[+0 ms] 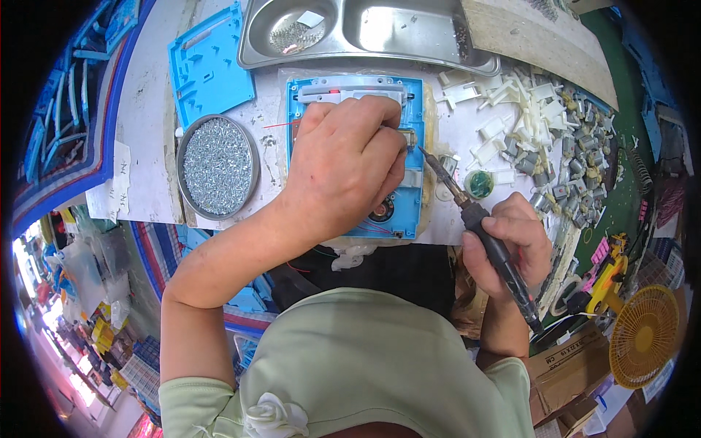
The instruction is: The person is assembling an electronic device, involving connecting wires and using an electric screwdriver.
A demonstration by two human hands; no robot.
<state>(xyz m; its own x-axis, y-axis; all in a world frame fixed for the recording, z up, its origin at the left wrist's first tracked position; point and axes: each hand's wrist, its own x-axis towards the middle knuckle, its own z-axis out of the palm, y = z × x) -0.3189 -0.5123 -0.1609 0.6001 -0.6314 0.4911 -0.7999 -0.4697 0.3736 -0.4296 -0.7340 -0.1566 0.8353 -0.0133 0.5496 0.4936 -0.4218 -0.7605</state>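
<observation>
A blue plastic housing [415, 191] lies on the bench in front of me, with a grey strip across its top and a round speaker-like part [381, 210] near the bottom. My left hand [343, 157] reaches over the housing with its fingers curled down into it; what they pinch is hidden beneath. A thin red wire [279, 125] sticks out to the left of that hand. My right hand [515, 244] grips a black-handled soldering iron [493, 244]. Its tapered metal tip points up and left, close to the housing's right edge.
Left of the housing are a round dish of small screws [217, 166] and a blue panel [212, 66]. A steel tray [401, 33] stands behind. White plastic parts [522, 109], small grey motors [584, 146] and a green round item [479, 184] lie to the right.
</observation>
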